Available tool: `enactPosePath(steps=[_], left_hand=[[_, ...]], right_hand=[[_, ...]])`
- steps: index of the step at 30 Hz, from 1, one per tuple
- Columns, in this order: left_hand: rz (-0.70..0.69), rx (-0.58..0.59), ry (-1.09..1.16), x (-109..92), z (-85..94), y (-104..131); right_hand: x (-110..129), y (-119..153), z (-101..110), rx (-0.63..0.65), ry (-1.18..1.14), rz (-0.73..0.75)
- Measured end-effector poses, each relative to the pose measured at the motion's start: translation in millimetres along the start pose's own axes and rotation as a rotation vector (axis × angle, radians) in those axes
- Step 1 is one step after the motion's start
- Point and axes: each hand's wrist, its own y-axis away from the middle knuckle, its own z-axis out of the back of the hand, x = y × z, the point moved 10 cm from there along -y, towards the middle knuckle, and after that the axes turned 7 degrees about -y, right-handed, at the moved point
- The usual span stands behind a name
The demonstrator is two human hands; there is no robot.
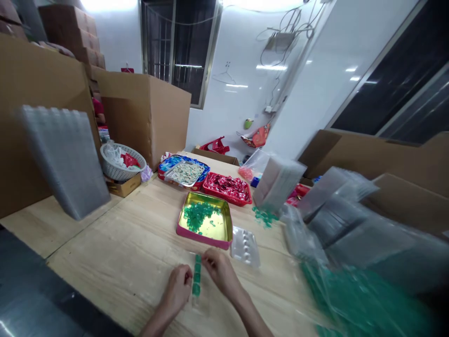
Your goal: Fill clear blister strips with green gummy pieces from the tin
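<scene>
A row of small green translucent pieces (197,276) lies in a clear plastic tray, whose outline is faint against the wood. Left of the row, my left hand (179,284) rests with its fingers curled closed; anything inside them is hidden. My right hand (219,269) is at the row's upper right end, thumb and fingers pinched together beside the top piece. I cannot make out what it holds. Just beyond my hands stands a pink-rimmed tin with a gold inside (224,220), holding a heap of loose green pieces (198,215). A clear blister tray (245,245) lies right of the tin.
Behind the tin are a red tray of shiny red wrapped pieces (227,188) and a metal tray of pale pieces (186,173). Stacked clear trays stand left (68,161) and right (277,185). A white basket (121,169), plastic bags (368,234) and cardboard boxes (168,112) surround the table.
</scene>
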Motion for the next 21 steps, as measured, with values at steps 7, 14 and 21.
enactPosePath(steps=[7,14,21], left_hand=[[-0.028,0.011,-0.217,-7,-4.4,-1],[0.046,0.012,-0.039,4,-6.2,-4],[0.177,0.111,0.642,-38,-3.6,-5]], right_hand=[[-47,-114,6,-0.091,0.107,-0.156],[-57,-131,1,-0.125,0.008,-0.232],[-33,-47,5,0.008,-0.709,-0.320]])
